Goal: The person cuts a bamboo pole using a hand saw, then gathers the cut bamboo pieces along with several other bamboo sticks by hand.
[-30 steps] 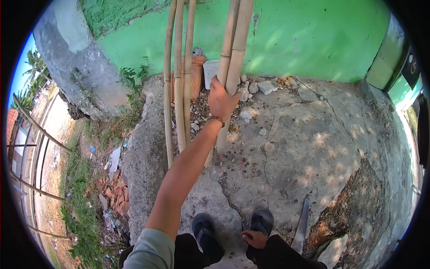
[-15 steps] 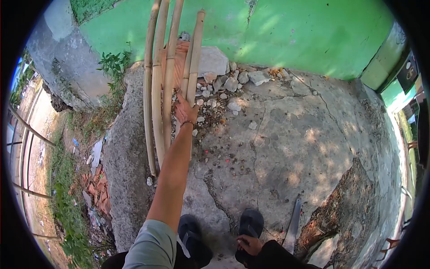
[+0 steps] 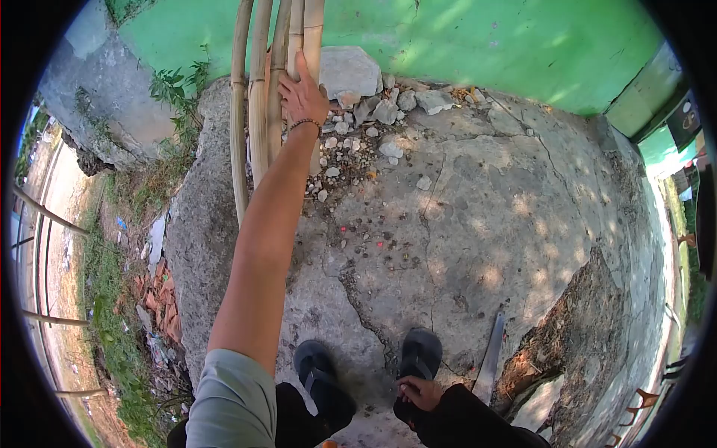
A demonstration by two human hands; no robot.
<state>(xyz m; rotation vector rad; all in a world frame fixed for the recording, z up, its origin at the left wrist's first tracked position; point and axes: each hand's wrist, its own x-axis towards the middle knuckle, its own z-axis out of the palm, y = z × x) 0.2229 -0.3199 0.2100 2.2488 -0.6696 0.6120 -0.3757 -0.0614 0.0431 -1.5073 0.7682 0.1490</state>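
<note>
Several pale bamboo poles point(image 3: 258, 104) stand side by side at the upper left, near the green wall. My left hand point(image 3: 305, 97), with a beaded bracelet at the wrist, lies on the rightmost poles, its fingers spread and one stretched upward along them. The forearm hides part of the poles' lower ends. Low in the view, my right hand point(image 3: 420, 392) is beside my right foot, its fingers curled in; whatever they may hold is hidden. A saw-like metal blade point(image 3: 491, 358) lies on the concrete to the right of that hand.
Grey stone pieces point(image 3: 351, 73) and rubble lie along the foot of the green wall point(image 3: 478, 45). The concrete floor point(image 3: 493, 194) is cracked, with a broken hollow point(image 3: 549, 351) at the right. Past its left edge are plants and broken red tiles point(image 3: 159, 299).
The poles under my left hand have moved left, up against the others. My left hand has gone from gripping them to lying spread on them. My right hand stays low, fingers curled.
</note>
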